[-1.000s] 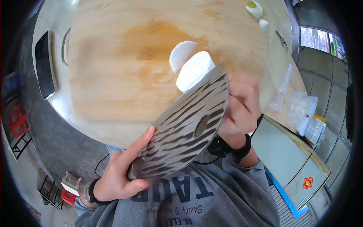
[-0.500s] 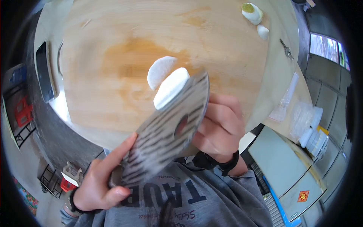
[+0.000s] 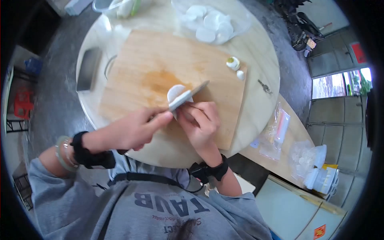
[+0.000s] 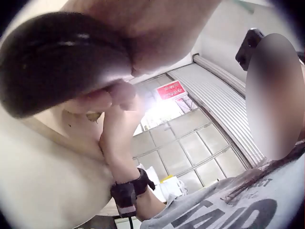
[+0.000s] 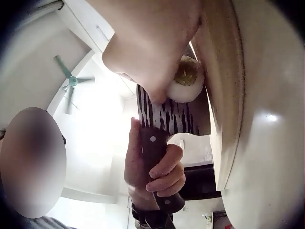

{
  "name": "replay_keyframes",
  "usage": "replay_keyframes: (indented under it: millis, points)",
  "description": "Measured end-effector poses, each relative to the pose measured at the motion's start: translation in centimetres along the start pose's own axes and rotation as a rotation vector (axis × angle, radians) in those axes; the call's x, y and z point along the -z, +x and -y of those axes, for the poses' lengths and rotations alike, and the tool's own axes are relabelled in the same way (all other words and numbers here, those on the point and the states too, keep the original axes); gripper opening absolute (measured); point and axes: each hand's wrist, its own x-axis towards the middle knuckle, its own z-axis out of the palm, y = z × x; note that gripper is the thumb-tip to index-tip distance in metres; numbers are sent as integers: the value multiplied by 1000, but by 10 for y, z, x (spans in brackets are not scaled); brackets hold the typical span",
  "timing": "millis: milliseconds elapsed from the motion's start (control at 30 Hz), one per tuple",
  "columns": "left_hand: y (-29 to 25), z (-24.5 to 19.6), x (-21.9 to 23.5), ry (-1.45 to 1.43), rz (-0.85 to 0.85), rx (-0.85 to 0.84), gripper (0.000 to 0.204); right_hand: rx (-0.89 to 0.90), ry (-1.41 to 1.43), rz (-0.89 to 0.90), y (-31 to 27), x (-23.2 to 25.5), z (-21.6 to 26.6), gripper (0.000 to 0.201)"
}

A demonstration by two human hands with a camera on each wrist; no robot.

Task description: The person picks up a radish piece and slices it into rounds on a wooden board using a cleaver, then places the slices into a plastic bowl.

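Note:
My left hand grips a cleaver by its dark handle; the handle also fills the upper left of the left wrist view. The blade, streaked dark and silver in the right wrist view, stands edge-on over the board. My right hand holds a white radish piece against the board, its fingers bent close beside the blade. A greenish-yellow patch marks the end of that piece. On the blade's far side lies a white round slice. The blade and fingers hide part of the radish.
The wooden cutting board lies on a round table. At its right corner sit a radish end and a smaller white bit. Behind stands a clear bowl of slices. A phone and keys flank the board.
The cleaver has turned from its broad side facing up to edge-on over the board. My right hand has come round beside the radish. The head view now takes in more of the table.

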Motion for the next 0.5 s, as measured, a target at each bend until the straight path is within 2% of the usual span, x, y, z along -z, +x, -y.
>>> replay_keyframes:
  millis: [133, 167, 300, 400, 500]
  points:
    - [-2, 14, -5, 2, 9, -97, 59, -85, 3, 6, -3, 6, 4, 30]
    - [-3, 18, -6, -10, 13, -108, 59, -87, -15, 28, -4, 6, 3, 39]
    - [-13, 29, -2, -119, 37, -118, 56, -129, -85, 107, -2, 8, 3, 52]
    - [-18, 38, 4, -139, 79, -145, 55, -228, -45, 119, -1, 11, 4, 54]
    - [-26, 49, 8, -33, 0, -202, 57, -247, -164, 195, 0, 20, 6, 55]
